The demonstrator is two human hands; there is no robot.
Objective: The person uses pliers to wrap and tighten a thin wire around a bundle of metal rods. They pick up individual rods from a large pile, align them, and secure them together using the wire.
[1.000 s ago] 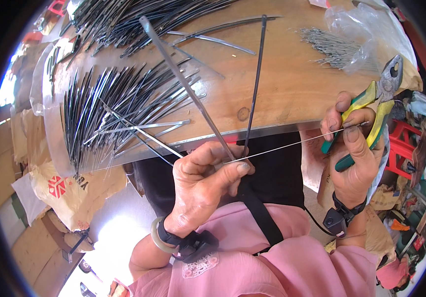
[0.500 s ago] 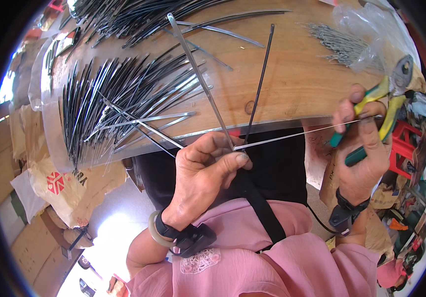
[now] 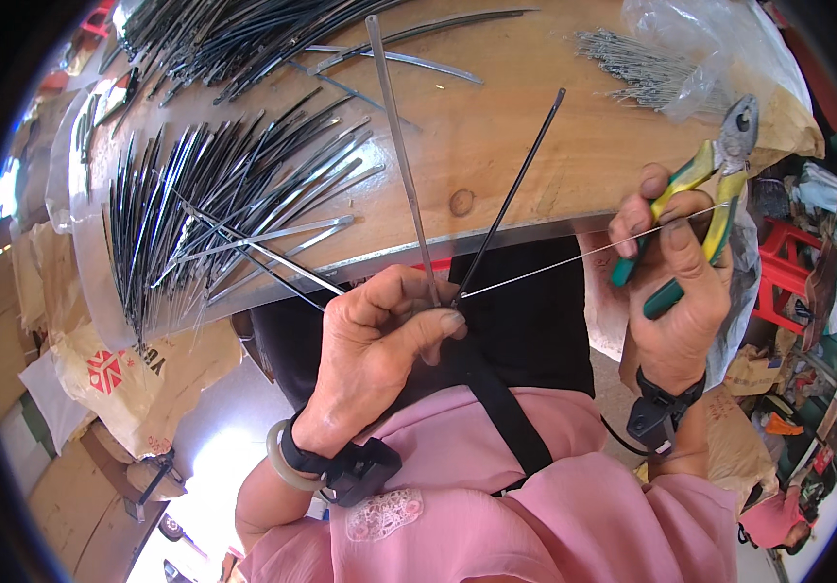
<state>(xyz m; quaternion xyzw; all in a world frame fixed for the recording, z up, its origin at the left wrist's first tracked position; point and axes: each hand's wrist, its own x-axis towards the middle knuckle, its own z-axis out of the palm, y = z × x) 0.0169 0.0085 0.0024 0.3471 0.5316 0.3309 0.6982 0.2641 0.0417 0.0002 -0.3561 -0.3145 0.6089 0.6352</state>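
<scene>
My left hand [image 3: 375,325] is closed in front of my chest, thumb and fingers pinching the lower ends of two narrow metal strips. The flat grey strip [image 3: 399,136] rises almost straight up, while the dark strip [image 3: 515,181] leans to the right. A thin wire [image 3: 574,259] stretches from that pinch to my right hand [image 3: 681,267], where thumb and fingers hold its far part. That same hand grips pliers [image 3: 695,175] with yellow and green handles, their metal jaws pointing up and away from the wire. Where strips and wire meet is partly hidden by my left fingers.
A fanned heap of dark metal strips [image 3: 214,214] lies on the wooden table [image 3: 506,136] at left, with another heap [image 3: 234,49] behind. Thin wires [image 3: 642,68] lie by a plastic bag [image 3: 700,49] at far right. A red stool [image 3: 783,272] stands right.
The dark strip has tilted further right and the grey strip stands more upright. My right hand, with pliers and wire, appears slightly further left and lower. The whole view has shifted a little.
</scene>
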